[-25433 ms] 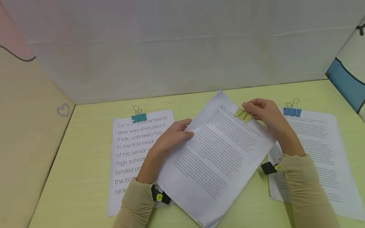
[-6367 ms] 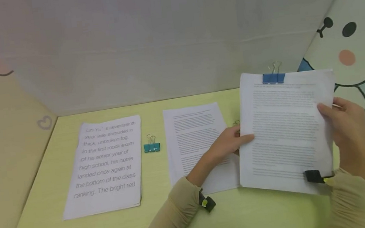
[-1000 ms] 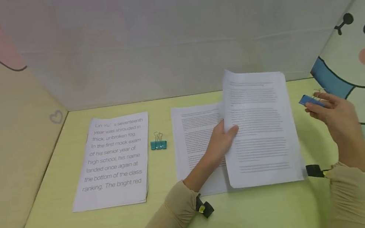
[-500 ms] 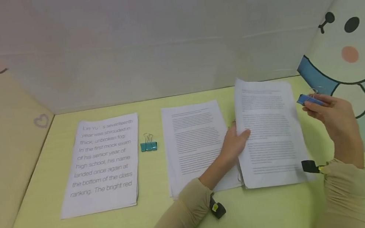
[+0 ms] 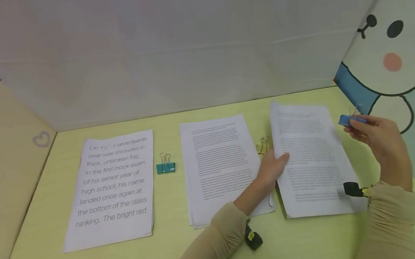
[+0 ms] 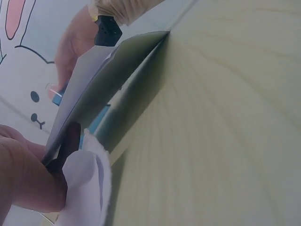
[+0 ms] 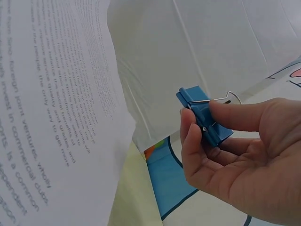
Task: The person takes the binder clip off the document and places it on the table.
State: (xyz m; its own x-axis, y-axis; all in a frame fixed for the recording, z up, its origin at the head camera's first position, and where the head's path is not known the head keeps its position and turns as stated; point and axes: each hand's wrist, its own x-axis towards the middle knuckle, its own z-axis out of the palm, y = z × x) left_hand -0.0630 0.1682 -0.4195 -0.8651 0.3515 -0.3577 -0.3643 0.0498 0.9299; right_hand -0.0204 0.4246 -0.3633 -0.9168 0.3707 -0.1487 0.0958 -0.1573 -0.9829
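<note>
My left hand (image 5: 272, 167) grips the left edge of a stack of printed paper (image 5: 307, 161) at the right of the table, thumb on top. In the left wrist view that stack (image 6: 101, 84) tilts up from the table, with the fingers of my left hand (image 6: 28, 174) under its edge. No clip is on it. To its right, my right hand (image 5: 385, 140) holds a blue binder clip (image 5: 347, 120) in the air, apart from the paper. The right wrist view shows the clip (image 7: 202, 113) pinched between thumb and fingers.
A large-print paper stack (image 5: 112, 194) lies at the left, with a teal binder clip (image 5: 166, 168) beside it. Another stack (image 5: 218, 162) lies mid-table. A yellow binder clip (image 5: 261, 147) sits just beyond my left hand. A white wall (image 5: 171, 78) closes the back.
Over the last second the right-hand stack has come down towards the table in my left hand, uncovering the yellow clip. Earlier, the blue clip was on that stack; now my right hand holds it.
</note>
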